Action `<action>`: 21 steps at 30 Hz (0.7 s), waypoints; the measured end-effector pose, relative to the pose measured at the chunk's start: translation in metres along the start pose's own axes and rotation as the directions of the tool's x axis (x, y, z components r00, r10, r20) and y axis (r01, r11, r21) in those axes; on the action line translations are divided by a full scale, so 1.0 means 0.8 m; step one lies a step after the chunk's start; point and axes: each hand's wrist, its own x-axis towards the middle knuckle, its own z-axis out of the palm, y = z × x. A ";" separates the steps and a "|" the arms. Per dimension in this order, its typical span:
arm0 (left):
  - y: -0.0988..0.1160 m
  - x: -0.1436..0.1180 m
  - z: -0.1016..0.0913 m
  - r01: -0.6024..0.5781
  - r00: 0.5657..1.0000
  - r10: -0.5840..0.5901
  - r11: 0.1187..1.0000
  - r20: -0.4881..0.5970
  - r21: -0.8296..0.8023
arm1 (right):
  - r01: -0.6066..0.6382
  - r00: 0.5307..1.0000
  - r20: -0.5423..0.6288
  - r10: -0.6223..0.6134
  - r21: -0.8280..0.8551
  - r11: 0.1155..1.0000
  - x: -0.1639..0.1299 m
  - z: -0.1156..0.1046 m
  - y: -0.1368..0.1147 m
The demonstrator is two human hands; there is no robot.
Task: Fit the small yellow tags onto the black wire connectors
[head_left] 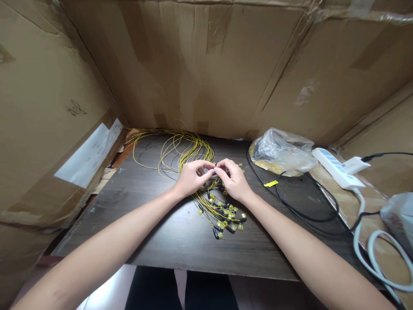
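Over the middle of the dark table (155, 239), my left hand (192, 177) and my right hand (235, 180) meet at their fingertips. Both are closed in a pinch, thumb against finger, on something too small and covered to make out. Thin yellow wires (190, 144) run in loose loops from the back left to beneath my hands. Below the hands, the wires fan out toward me and end in several black connectors with clear yellowish caps (220, 224). A few small yellow pieces (240, 165) lie just beyond my right hand.
Cardboard walls (180, 69) enclose the table at the back and sides. At the back right sit a clear plastic bag (282, 150) and a white power strip (337, 168) with a plug in it. A black cable (290, 211) with a yellow tag (271, 183) curls beside my right forearm.
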 end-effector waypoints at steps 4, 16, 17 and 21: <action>-0.002 0.000 -0.001 0.014 1.000 -0.014 0.999 0.008 -0.029 | 0.006 1.000 0.014 -0.006 -0.020 1.000 0.000 0.000 0.001; 0.001 0.001 0.001 0.006 1.000 -0.006 1.000 -0.010 -0.003 | -0.001 0.999 0.035 0.002 -0.038 0.999 0.000 0.000 0.000; 0.000 0.001 0.001 0.013 1.000 -0.013 1.000 -0.008 -0.008 | 0.000 1.000 0.031 0.002 -0.038 0.999 -0.001 0.000 0.000; -0.002 0.000 0.000 0.011 1.000 -0.011 0.999 0.007 -0.034 | 0.002 0.997 0.075 0.003 -0.065 0.998 0.000 0.000 0.001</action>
